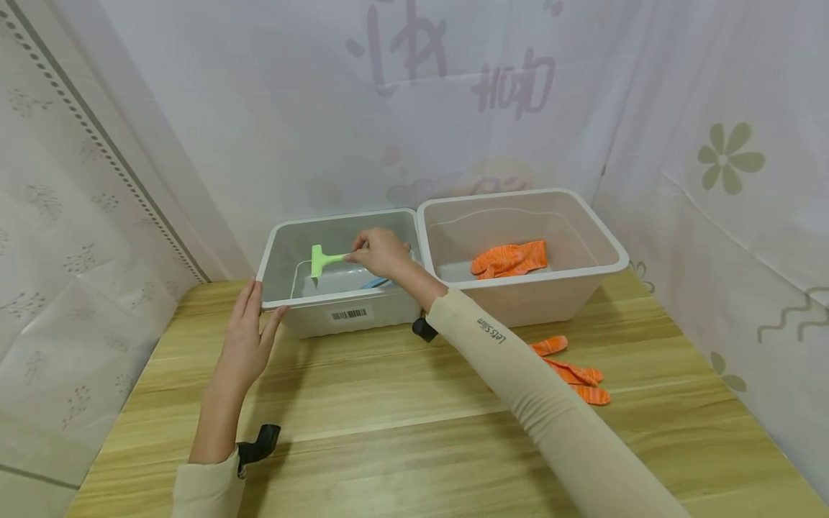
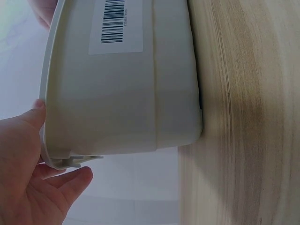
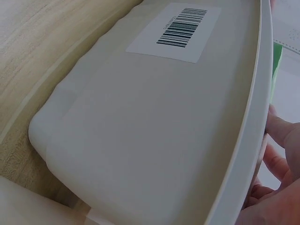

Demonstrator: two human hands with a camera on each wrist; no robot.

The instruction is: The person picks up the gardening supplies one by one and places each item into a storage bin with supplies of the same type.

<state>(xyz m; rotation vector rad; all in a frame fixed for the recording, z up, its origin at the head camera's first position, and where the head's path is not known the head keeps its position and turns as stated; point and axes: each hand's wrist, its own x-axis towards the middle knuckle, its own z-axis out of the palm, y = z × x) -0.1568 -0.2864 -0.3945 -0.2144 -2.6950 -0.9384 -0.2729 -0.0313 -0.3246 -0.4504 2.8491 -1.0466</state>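
In the head view, my right hand [image 1: 382, 253] is inside the left grey bin [image 1: 346, 296], pinching the handle end of a light green T-shaped squeegee [image 1: 317, 260]. The squeegee's head points left, above the bin's floor. Under the right hand lies a blue item [image 1: 376, 283], partly hidden by the bin's front rim. My left hand [image 1: 245, 337] is at the front left corner of this bin. In the left wrist view its thumb [image 2: 38, 108] touches the rim, with the fingers fairly straight beside the end wall.
A second bin [image 1: 537, 288] stands against the right side of the first, with an orange glove [image 1: 510, 259] inside. Another orange glove [image 1: 586, 394] lies on the wooden table [image 1: 350, 446], partly covered by the right sleeve. Printed curtains hang behind and at both sides.
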